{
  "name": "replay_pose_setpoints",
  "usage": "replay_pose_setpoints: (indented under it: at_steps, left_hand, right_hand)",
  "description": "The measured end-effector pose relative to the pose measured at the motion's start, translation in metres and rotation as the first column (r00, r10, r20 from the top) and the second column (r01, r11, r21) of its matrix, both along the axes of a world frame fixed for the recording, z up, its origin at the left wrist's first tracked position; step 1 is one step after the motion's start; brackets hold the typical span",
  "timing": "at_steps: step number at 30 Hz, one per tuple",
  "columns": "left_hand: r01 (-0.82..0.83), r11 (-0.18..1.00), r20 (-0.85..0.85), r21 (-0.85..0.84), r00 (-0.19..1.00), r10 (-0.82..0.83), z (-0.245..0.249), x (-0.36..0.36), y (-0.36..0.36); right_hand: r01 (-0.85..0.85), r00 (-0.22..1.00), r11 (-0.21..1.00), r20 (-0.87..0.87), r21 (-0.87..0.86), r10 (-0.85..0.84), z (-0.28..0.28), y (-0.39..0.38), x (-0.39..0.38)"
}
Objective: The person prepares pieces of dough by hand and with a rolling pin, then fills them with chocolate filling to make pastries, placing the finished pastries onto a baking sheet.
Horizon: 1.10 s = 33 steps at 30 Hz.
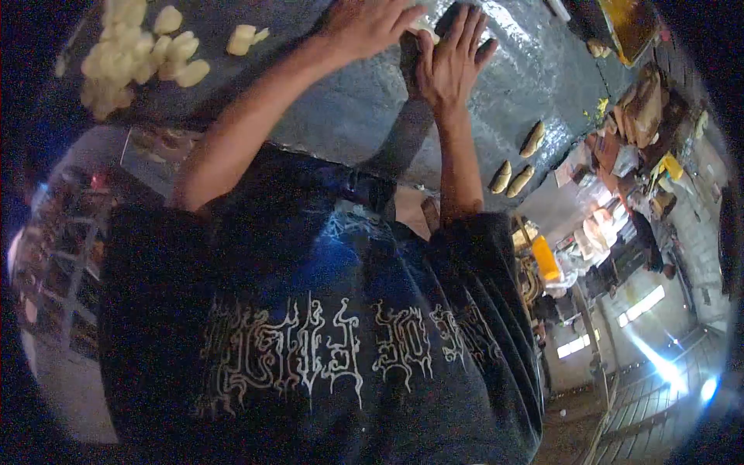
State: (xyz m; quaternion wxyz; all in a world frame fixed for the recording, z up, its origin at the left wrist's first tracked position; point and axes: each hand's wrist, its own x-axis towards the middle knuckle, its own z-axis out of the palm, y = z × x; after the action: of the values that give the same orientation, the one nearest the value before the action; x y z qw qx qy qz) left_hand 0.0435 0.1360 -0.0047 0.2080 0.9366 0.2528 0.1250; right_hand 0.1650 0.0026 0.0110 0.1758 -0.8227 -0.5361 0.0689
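My left hand (pixel 370 29) is at the top of the view, with its fingers stretched out toward the right over the dark work surface (pixel 333 101). Beside it, my right hand (pixel 451 68) lies palm down with its fingers extended. Between the two hands a small bit of a pale, dough-like piece (pixel 423 33) shows; the hands cover the rest. At the left lies a heap of pale dough-like lumps (pixel 139 58), with one lump (pixel 242 40) apart from it. Several elongated, browner pieces, among them a roll-shaped one (pixel 533 139), rest near the right edge.
A tray with yellow-orange contents (pixel 626 27) sits at the far upper right. Past the surface's right edge are cluttered items and a yellow object (pixel 545 258). Another person (pixel 645 240) is in the background. My dark printed shirt (pixel 325 333) fills the lower middle.
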Motion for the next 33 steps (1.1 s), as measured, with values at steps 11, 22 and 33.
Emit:
replay_pose_setpoints:
  at_steps: [11,22,33]
  left_hand:
    - [-0.08,0.948,0.376,-0.308,0.905,0.198,0.012,-0.059,-0.047]
    - [-0.507,0.841,0.227,-0.188,0.811,0.539,0.015,-0.157,-0.146]
    - [-0.599,0.788,0.298,-0.142,0.734,0.611,0.028,-0.18,-0.134]
  right_hand:
    - [-0.34,0.884,0.923,-0.396,-0.18,0.248,0.005,-0.002,0.036]
    - [0.35,0.93,0.717,-0.133,0.603,-0.342,0.16,-0.201,0.142]
    - [0.402,0.68,0.776,0.41,0.485,-0.608,0.047,-0.3,0.158]
